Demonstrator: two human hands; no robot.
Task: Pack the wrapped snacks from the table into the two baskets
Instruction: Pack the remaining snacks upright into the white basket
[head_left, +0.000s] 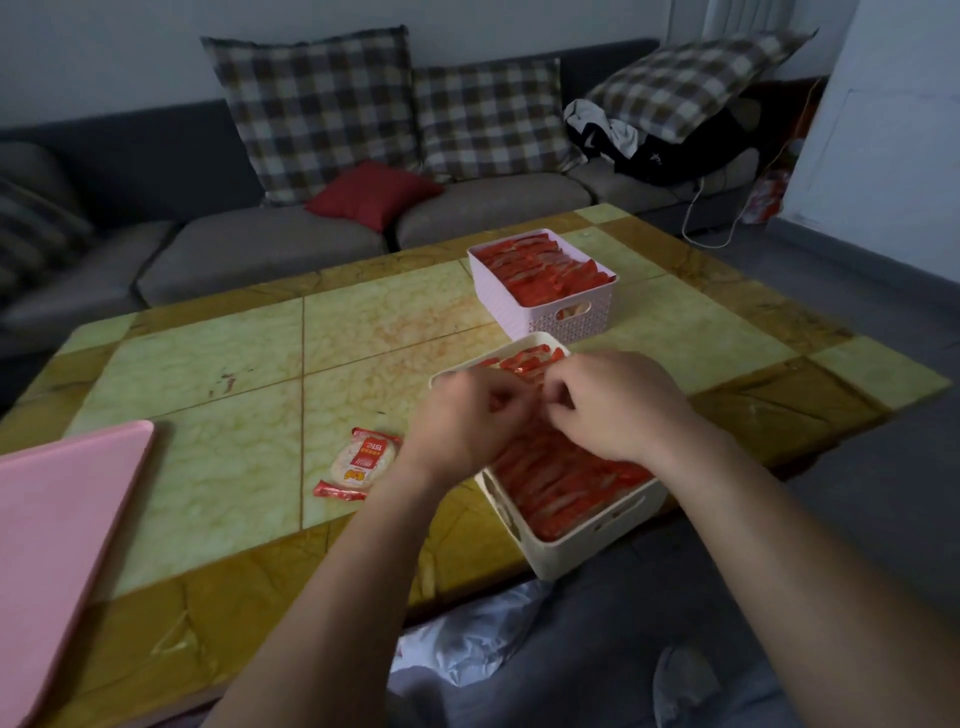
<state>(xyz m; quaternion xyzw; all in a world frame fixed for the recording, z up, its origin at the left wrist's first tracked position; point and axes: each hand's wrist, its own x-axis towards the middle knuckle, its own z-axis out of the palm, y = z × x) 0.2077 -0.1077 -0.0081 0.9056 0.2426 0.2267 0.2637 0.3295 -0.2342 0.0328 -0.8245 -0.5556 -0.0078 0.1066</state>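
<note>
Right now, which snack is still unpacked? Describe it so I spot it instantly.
Start at the green-and-yellow tiled table. Just left of the near cream basket, one wrapped snack lies flat on the tabletop. It is the only packet outside a basket, its pale round cracker showing.

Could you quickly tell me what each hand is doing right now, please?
Left hand: fingers curled, pinching a red wrapped snack over the cream basket.
Right hand: fingers curled; any grip cannot be told.

Bare bench (218, 364) lies open left of both baskets; one snack (361, 462) and a pink tray (57, 519) interrupt it.
</note>
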